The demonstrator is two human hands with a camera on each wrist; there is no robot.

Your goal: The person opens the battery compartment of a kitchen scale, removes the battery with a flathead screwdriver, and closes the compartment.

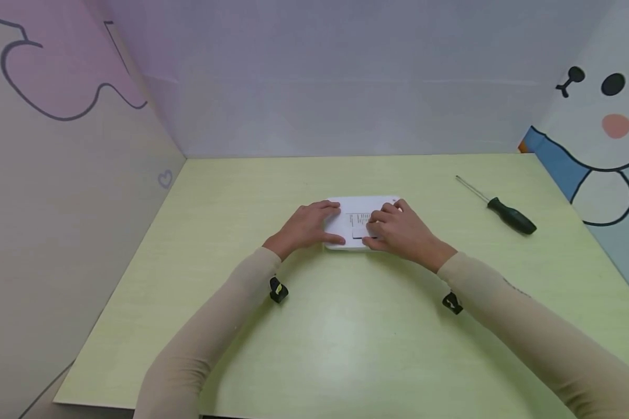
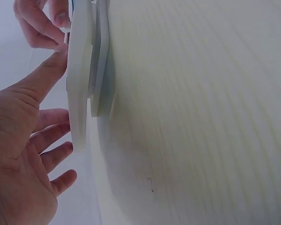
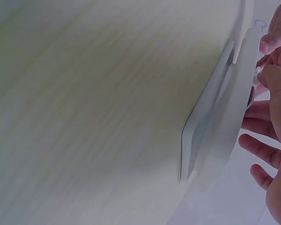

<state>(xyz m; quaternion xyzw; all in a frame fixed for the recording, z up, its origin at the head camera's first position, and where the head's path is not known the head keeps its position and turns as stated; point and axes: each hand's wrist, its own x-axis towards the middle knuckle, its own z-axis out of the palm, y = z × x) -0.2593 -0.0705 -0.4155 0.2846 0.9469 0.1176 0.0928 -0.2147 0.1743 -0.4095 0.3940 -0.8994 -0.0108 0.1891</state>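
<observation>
A flat white device (image 1: 360,203) with rounded corners and a printed label lies on the table. From the side, the device (image 2: 78,93) shows a thinner plate beneath its body. My left hand (image 1: 308,226) rests on its left end, thumb near the front edge and fingers toward the back, fairly straight. Over the right half, my right hand (image 1: 400,233) has its fingers curled. Its thumb and fingers pinch a small white cover (image 3: 255,77) at the label area. A dark gap shows beside that cover; what lies under it is mostly hidden by the fingers.
A screwdriver (image 1: 512,216) with a dark handle lies on the pale green table (image 1: 314,349), right of the device. Walls with painted drawings border the table at the back and both sides. Dark wrist mounts (image 1: 278,290) hang below both sleeves.
</observation>
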